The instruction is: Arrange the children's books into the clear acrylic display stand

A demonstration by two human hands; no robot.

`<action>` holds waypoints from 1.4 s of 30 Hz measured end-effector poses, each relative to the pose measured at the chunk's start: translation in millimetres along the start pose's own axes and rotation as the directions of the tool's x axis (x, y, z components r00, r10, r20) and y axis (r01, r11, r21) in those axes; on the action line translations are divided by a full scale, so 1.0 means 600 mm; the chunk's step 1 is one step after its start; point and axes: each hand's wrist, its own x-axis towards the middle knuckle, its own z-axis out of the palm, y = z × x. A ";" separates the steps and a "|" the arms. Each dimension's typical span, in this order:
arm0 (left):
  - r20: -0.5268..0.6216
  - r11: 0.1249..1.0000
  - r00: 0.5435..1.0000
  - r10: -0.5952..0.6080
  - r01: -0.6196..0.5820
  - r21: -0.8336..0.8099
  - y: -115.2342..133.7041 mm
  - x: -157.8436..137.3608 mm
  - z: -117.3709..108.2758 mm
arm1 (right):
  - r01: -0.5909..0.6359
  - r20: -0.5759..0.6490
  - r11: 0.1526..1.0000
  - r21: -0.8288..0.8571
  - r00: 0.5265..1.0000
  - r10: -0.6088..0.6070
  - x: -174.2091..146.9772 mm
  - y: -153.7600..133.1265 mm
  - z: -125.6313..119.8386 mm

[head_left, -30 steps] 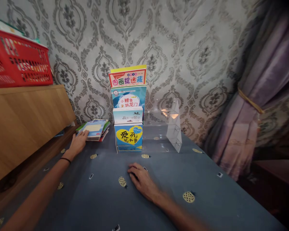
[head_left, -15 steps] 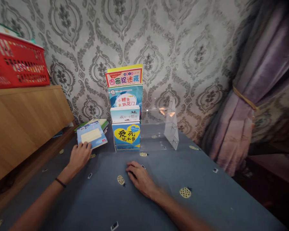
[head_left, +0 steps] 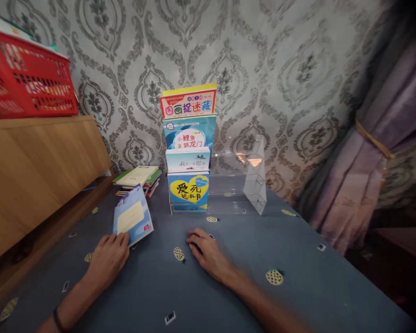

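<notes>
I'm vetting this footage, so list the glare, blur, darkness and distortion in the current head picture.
In the head view, orange glare sits on the clear rack; in the head view, the right forearm blurs toward the bottom edge; in the head view, the corner above the curtain is nearly black, and the red basket looks stretched at the left edge.

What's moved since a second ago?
The left hand has pulled the light-blue, cream-panelled rectangular paperback off the stack of multicoloured paper books, toward the person, and grips its near edge. A cream cover now tops the stack.

Unchanged: right hand on the blue-grey pineapple-print tablecloth; clear plastic rack and its colourful upright books.
</notes>
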 end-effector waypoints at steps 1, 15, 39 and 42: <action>0.040 1.000 0.999 0.006 -0.005 -0.018 0.009 -0.007 -0.010 | 0.004 0.002 1.000 -0.003 1.000 -0.004 0.000 0.000 0.000; 0.015 0.864 0.992 0.126 -0.102 -0.492 0.060 0.024 -0.035 | -0.028 0.049 1.000 0.004 0.998 0.027 -0.002 -0.007 -0.005; 0.106 0.941 0.993 -0.047 0.080 -0.328 0.048 0.057 -0.036 | -0.074 -0.044 0.994 -0.084 0.996 0.071 -0.002 0.026 -0.007; -0.004 0.914 0.998 0.056 -0.053 -0.401 0.063 0.066 -0.020 | -0.047 -0.036 0.987 -0.156 0.998 0.042 -0.005 0.021 -0.008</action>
